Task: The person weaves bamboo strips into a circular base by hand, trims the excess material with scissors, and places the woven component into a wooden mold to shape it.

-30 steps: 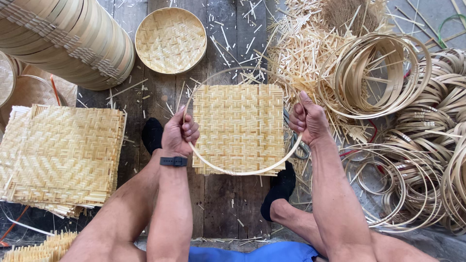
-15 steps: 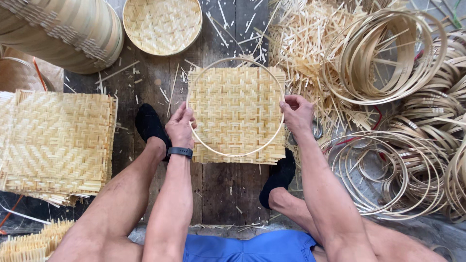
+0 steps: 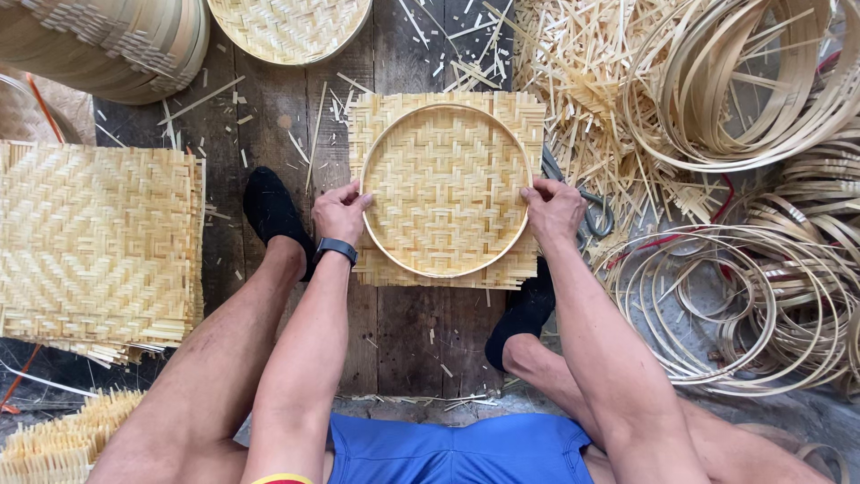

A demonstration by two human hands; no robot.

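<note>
I see my left hand [image 3: 339, 211] at the 9 o'clock edge of the bamboo hoop [image 3: 445, 266], fingers curled and thumb touching the rim; grip loose, pinching the hoop edge; a dark wristband [image 3: 336, 250] sits on that wrist; my right hand [image 3: 554, 211] is at the 3 o'clock edge, fingers closed over the rim there; the hoop lies flat on a square woven mat [image 3: 445, 184], centred, mat corners sticking out past the ring; mat rests on dark wooden planks [image 3: 269, 116] between my two black-socked feet [image 3: 271, 211]; stack of woven mats [image 3: 94, 246] at 9 o'clock, well apart from the hands; round woven tray [image 3: 288, 27] at 11 o'clock; pile of loose bamboo strips [image 3: 582, 81] at 1 o'clock; coils of spare hoops [image 3: 743, 278] at 3 o'clock; scissors [image 3: 591, 211] just beside the right hand, partly hidden; blue shorts [image 3: 457, 453] at 6 o'clock.
</note>
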